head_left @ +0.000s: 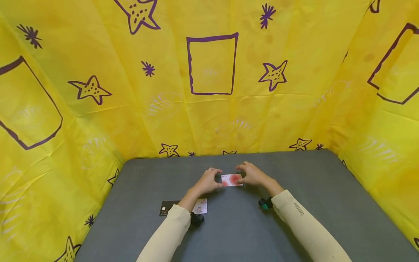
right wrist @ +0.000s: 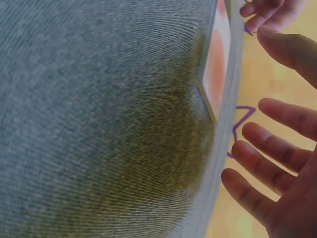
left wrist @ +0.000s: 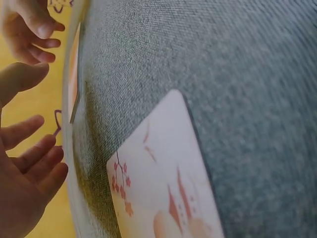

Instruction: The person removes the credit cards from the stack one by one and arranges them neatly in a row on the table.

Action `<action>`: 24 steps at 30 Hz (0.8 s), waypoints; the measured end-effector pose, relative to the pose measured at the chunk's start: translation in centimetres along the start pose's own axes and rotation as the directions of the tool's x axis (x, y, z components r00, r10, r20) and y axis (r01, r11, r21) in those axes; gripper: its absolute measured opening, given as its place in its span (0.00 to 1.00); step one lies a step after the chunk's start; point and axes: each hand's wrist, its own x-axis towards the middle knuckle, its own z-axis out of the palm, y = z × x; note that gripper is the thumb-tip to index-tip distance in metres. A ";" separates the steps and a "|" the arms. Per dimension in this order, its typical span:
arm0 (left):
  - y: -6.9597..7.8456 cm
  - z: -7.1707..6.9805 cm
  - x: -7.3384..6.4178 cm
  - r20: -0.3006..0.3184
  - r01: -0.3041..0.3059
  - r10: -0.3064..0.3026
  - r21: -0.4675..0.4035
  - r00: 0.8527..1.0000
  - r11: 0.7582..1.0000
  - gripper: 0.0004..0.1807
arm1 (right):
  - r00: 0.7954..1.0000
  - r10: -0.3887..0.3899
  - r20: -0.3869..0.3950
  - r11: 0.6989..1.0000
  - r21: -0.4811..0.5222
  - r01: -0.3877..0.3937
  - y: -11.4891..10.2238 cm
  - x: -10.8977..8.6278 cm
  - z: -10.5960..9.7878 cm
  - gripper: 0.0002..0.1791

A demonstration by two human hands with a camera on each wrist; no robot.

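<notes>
A white card with red circles [head_left: 229, 179] lies flat on the grey table between the two hands. At its left end hovers the left hand [head_left: 208, 181], fingers loosely bent and thumb apart from them. Over the card's right end is the right hand [head_left: 253, 174], its thumb overlapping the card in the head view. Seen from the right wrist, that hand's fingers [right wrist: 270, 144] are spread, with a gap between them and the card [right wrist: 216, 69]. The left wrist view likewise has the left hand [left wrist: 29, 173] spread and holding nothing.
Under the left forearm lie a black VIP card [head_left: 166, 208] and a white card with blossoms and a building [head_left: 200, 206], partly hidden by the sleeve. Yellow patterned cloth [head_left: 212, 120] walls the grey table [head_left: 229, 233] at the back and sides.
</notes>
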 end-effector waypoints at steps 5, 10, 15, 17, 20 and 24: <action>0.4 0.1 0.3 0.034 0.012 -0.012 -0.018 0.999 1.000 0.33 | 1.000 -0.003 0.011 1.000 -0.004 0.003 0.3 0.0 0.4 0.31; 0.3 0.6 0.6 0.055 0.005 -0.006 0.010 0.998 1.000 0.34 | 1.000 -0.005 0.018 1.000 -0.016 0.006 0.7 0.1 1.0 0.32; 0.1 1.0 1.0 0.062 0.011 -0.015 0.072 0.998 0.997 0.36 | 0.999 0.022 0.042 0.999 -0.025 -0.021 0.9 0.2 1.4 0.32; 0.1 1.1 1.1 0.057 0.011 -0.016 0.091 0.998 0.996 0.36 | 0.999 0.026 0.045 0.999 -0.036 -0.025 0.9 0.2 1.5 0.32; 0.2 1.2 1.3 0.048 0.011 -0.017 0.116 0.999 0.993 0.36 | 0.999 0.021 0.045 0.998 -0.059 -0.018 0.9 0.3 1.4 0.32; 0.2 1.3 1.5 0.039 0.016 -0.021 0.135 0.999 0.991 0.36 | 0.999 0.002 0.050 0.996 -0.089 0.002 0.7 0.5 1.3 0.32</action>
